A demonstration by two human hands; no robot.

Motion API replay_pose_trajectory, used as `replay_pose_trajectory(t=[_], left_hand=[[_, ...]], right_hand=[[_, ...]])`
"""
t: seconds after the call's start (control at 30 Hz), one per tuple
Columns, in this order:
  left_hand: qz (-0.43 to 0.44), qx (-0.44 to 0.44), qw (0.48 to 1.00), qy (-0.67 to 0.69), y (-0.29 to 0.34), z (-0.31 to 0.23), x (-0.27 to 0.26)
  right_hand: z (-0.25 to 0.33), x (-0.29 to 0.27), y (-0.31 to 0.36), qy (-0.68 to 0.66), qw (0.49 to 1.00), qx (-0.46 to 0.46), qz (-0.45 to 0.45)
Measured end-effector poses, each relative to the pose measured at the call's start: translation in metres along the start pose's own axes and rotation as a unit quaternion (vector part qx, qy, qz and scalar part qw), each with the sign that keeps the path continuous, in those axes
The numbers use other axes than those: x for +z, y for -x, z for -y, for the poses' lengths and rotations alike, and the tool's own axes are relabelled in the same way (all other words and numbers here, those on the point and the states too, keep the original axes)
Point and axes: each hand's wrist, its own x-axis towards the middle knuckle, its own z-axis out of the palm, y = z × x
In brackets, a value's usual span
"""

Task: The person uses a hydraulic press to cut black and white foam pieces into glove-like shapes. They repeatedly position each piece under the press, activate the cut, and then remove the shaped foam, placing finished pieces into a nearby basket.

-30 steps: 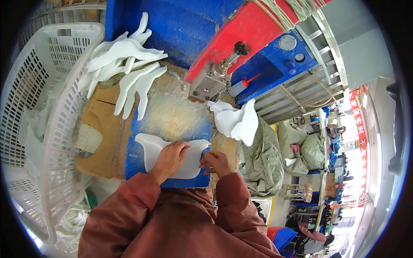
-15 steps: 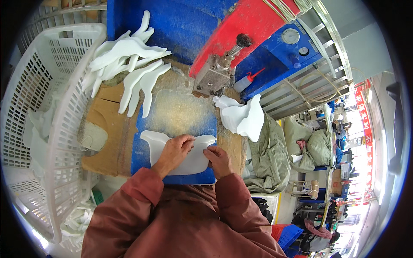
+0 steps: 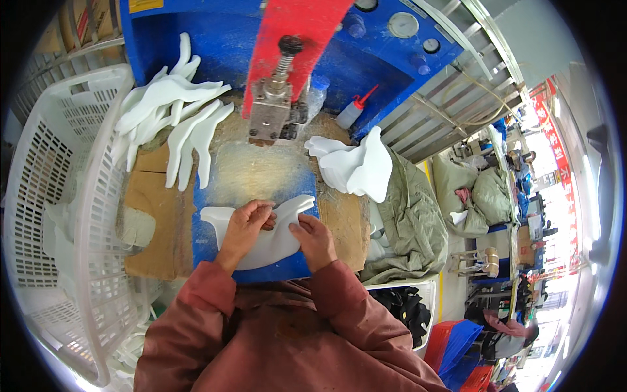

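Note:
A white, smooth, curved cut-out piece point(image 3: 271, 249), thin and pliable-looking, lies at the front of the blue board point(image 3: 302, 186). My right hand point(image 3: 315, 243) grips its right end, thumb on top, and that end is bent upward. Over the piece's left part rests my left hand point(image 3: 241, 232), fingers curled together; whether they hold anything is hidden. Beyond my hands, a pale dusty patch point(image 3: 255, 171) covers the board. Similar white pieces lie in a pile point(image 3: 173, 95) at the far left and in a stack point(image 3: 369, 173) at the right.
A metal press head point(image 3: 270, 114) on a red arm point(image 3: 297, 26) overhangs the board's far side. A white plastic basket point(image 3: 108, 215) stands at left, beside cardboard point(image 3: 153, 186). A red-nozzled bottle point(image 3: 351, 116) stands behind the stack; green cloth point(image 3: 415, 225) drapes at right.
The view has shifted, so the press and piles appear further left. The piece's right end is now lifted and bent more, with my right hand still on it.

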Motion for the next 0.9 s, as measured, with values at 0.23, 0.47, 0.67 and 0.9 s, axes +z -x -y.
replay_pose_trajectory(t=[0.23,0.47,0.67,0.9], left_hand=[[-0.024,-0.015,1.000,-0.003,0.000,-0.004,0.000],[-0.028,-0.023,0.999,0.002,0.000,-0.007,-0.003],[-0.031,-0.052,0.998,0.010,0.005,-0.024,0.001],[0.046,0.162,0.918,-0.360,0.067,-0.064,0.030]], right_hand=[[0.007,0.008,0.012,0.113,0.992,-0.052,0.010],[0.016,0.022,0.014,0.139,0.985,-0.097,-0.023],[0.025,0.021,0.015,0.156,0.985,-0.071,-0.005],[0.027,0.027,0.015,-0.008,0.999,-0.042,-0.026]])
